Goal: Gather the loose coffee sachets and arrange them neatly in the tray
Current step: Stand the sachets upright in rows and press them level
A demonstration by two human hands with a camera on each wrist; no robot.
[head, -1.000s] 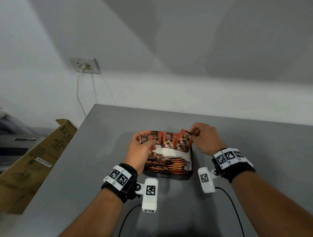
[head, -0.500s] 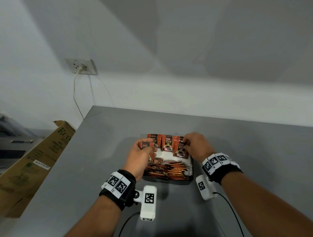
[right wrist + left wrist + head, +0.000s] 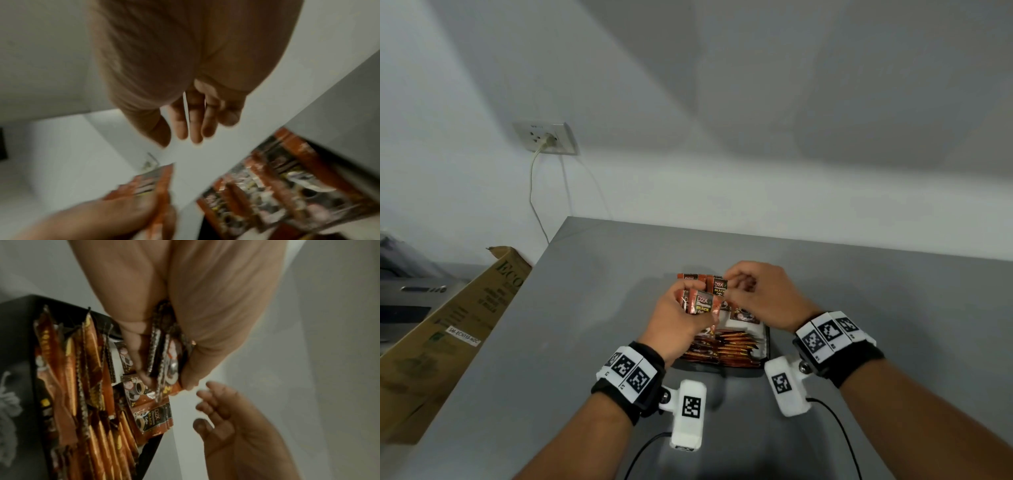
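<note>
A black tray (image 3: pixel 767 342) lies on the grey table (image 3: pixel 571 308), with several orange-brown coffee sachets (image 3: pixel 732 347) packed on edge in its near half. More sachets (image 3: pixel 717 286) stand upright along its far end. My left hand (image 3: pixel 690 301) hovers over the tray's left side and grips a few sachets (image 3: pixel 164 356) between thumb and fingers. My right hand (image 3: pixel 736 286) is just to its right above the far end; in the right wrist view its fingers (image 3: pixel 194 126) are straight and hold nothing. The tray's floor is mostly hidden.
A cardboard box (image 3: pixel 448 325) leans against the table's left edge. A wall socket (image 3: pixel 548 137) with a hanging cable is on the back wall. The table stretches out grey on both sides of the tray.
My right hand has let go of the sachet at the tray's far right and moved left towards my left hand. My left hand has shifted slightly right with its sachets.
</note>
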